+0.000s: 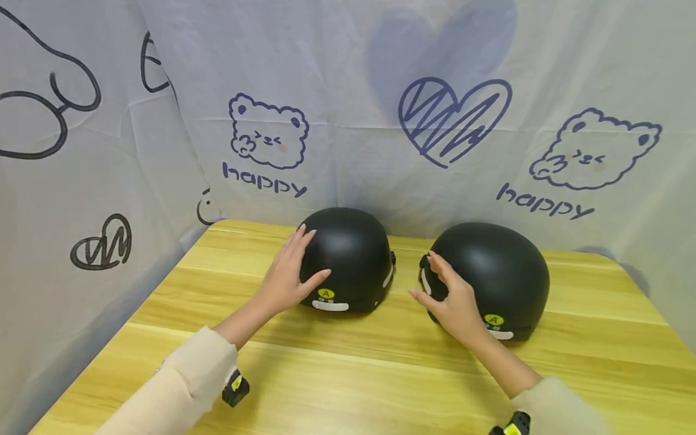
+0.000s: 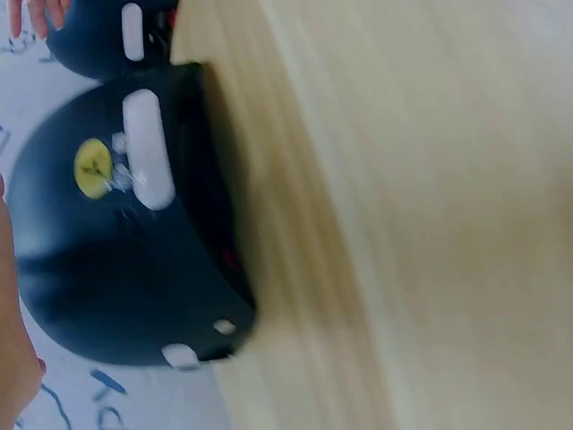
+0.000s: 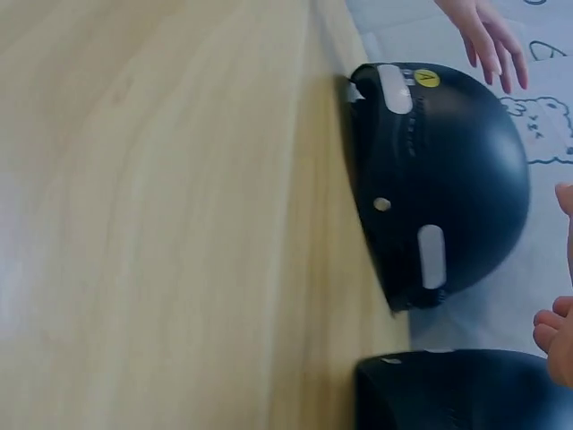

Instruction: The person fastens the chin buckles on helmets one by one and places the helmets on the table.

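Note:
Two matt black helmets sit dome-up on the table, each with a round yellow sticker and white strips low on the shell. My left hand (image 1: 288, 272) is at the left side of the left helmet (image 1: 348, 254), fingers extended and thumb spread over the shell in the head view. By the left side of the right helmet (image 1: 500, 272) is my right hand (image 1: 457, 302), thumb and fingers apart with nothing between them. The left wrist view has the left helmet (image 2: 116, 233) large and my left hand (image 2: 13, 349) only at the edge.
The wooden table (image 1: 348, 374) has a light yellow grain. Behind it and to the left hangs a white cloth (image 1: 359, 169) printed with hearts, bears and the word "happy". Black wrist cameras (image 1: 235, 388) are worn at both beige cuffs. A gap separates the helmets.

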{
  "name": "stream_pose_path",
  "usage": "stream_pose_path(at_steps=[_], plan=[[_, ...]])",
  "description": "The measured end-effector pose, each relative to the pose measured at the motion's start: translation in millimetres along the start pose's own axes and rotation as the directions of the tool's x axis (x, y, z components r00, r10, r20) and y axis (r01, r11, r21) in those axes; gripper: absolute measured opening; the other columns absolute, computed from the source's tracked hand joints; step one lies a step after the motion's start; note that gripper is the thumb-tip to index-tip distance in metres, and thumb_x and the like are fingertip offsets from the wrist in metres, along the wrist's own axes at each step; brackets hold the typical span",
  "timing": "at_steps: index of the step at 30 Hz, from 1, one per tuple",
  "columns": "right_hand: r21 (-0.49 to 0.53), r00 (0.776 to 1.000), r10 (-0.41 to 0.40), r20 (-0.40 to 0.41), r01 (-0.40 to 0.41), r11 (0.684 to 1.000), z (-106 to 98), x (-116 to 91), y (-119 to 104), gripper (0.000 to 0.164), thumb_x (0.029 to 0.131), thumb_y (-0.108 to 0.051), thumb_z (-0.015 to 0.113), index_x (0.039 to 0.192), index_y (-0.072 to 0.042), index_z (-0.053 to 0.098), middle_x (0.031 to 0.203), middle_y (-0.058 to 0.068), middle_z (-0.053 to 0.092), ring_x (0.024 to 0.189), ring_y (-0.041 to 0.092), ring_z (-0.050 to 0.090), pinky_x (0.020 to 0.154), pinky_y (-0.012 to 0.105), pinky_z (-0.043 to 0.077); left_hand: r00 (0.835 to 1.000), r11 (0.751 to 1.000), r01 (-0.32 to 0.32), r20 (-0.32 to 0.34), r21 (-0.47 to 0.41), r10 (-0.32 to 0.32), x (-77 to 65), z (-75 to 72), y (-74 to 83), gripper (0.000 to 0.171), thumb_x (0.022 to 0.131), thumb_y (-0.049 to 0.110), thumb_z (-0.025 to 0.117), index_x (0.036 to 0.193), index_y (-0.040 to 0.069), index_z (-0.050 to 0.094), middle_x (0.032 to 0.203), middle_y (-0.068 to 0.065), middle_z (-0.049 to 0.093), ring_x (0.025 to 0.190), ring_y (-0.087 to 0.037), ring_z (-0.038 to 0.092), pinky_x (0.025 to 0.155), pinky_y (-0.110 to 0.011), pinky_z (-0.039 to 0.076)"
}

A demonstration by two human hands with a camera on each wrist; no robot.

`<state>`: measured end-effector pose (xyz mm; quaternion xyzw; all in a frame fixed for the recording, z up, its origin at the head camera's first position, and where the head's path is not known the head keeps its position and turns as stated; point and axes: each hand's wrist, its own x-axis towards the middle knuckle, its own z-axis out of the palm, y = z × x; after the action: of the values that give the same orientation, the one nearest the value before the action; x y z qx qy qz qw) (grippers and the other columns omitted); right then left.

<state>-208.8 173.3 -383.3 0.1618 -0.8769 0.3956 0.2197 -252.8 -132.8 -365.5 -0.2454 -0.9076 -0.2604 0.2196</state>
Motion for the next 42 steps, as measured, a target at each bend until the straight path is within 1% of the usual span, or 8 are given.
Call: stream_pose_path(at_steps=[4,9,13,16,20,23,30,42], plan=[[0.079,0.991,0.106,0.086,-0.113,0.990,17,1,2,0.082,0.079,-0.023,0.073,0.145,-0.003,0.028,0.141,0.022,0.042,0.125,0.038,0.045,0.101,0.049,0.040,0.994,0.994,0.105,0.041,-0.012,-0.105,-10.2,-3.6,-17.2,0.084,0.083,0.040,0.066,0.145,0.005,0.024,0.151,-0.020,0.024,0.140,-0.037,0.023,0.111,-0.055,0.022],[0.171,0.974,0.177,0.141,-0.200,0.965,36,0,4,0.089,0.078,-0.023,0.075,0.147,-0.005,0.021,0.142,0.024,0.039,0.129,0.039,0.041,0.106,0.049,0.035,0.965,0.965,0.248,0.109,-0.081,-0.239,-19.4,-3.9,-34.2,0.091,0.083,0.046,0.063,0.149,0.007,0.014,0.155,-0.015,0.015,0.141,-0.035,0.019,0.112,-0.055,0.021],[0.211,0.966,0.208,0.151,-0.237,0.948,51,-1,4,0.092,0.076,-0.021,0.076,0.147,-0.004,0.020,0.141,0.025,0.039,0.129,0.040,0.040,0.107,0.049,0.033,0.938,0.930,0.329,0.167,-0.163,-0.303,-27.5,0.9,-43.7,0.093,0.084,0.049,0.061,0.150,0.011,0.007,0.156,-0.015,0.012,0.141,-0.037,0.019,0.111,-0.056,0.022],[0.240,0.953,0.247,0.177,-0.285,0.928,62,-2,3,0.095,0.076,-0.024,0.077,0.148,-0.006,0.018,0.143,0.025,0.037,0.131,0.039,0.039,0.108,0.047,0.032,0.923,0.913,0.365,0.202,-0.183,-0.328,-35.5,7.0,-50.2,0.093,0.085,0.050,0.060,0.150,0.011,0.006,0.155,-0.016,0.013,0.139,-0.038,0.022,0.109,-0.058,0.025],[0.305,0.933,0.293,0.210,-0.347,0.887,74,-2,1,0.099,0.075,-0.024,0.077,0.149,-0.008,0.013,0.145,0.026,0.033,0.134,0.038,0.034,0.110,0.044,0.029,0.914,0.908,0.377,0.233,-0.183,-0.332,-44.6,16.5,-56.6,0.096,0.084,0.050,0.061,0.150,0.008,0.006,0.153,-0.019,0.019,0.138,-0.038,0.027,0.107,-0.058,0.028],[0.338,0.929,0.308,0.205,-0.362,0.869,81,-1,1,0.101,0.074,-0.021,0.079,0.149,-0.007,0.012,0.145,0.027,0.031,0.135,0.038,0.032,0.110,0.045,0.029,0.908,0.903,0.382,0.262,-0.195,-0.328,-48.4,22.2,-57.1,0.100,0.083,0.050,0.062,0.150,0.007,0.001,0.151,-0.022,0.022,0.137,-0.039,0.028,0.107,-0.058,0.027],[0.307,0.917,0.353,0.186,-0.395,0.866,92,2,0,0.105,0.071,-0.026,0.081,0.149,-0.007,0.013,0.142,0.024,0.039,0.130,0.038,0.041,0.106,0.048,0.036,0.905,0.899,0.387,0.272,-0.206,-0.327,-51.4,28.9,-55.7,0.104,0.083,0.048,0.064,0.149,0.004,-0.003,0.149,-0.024,0.026,0.136,-0.040,0.029,0.108,-0.057,0.026],[0.255,0.923,0.353,0.153,-0.382,0.888,103,-1,-3,0.108,0.069,-0.024,0.083,0.149,-0.008,0.012,0.134,0.027,0.048,0.122,0.039,0.048,0.101,0.048,0.040,0.894,0.895,0.398,0.306,-0.200,-0.329,-52.2,34.4,-56.8,0.105,0.081,0.047,0.066,0.148,0.001,0.000,0.148,-0.027,0.027,0.135,-0.040,0.030,0.109,-0.053,0.027]])
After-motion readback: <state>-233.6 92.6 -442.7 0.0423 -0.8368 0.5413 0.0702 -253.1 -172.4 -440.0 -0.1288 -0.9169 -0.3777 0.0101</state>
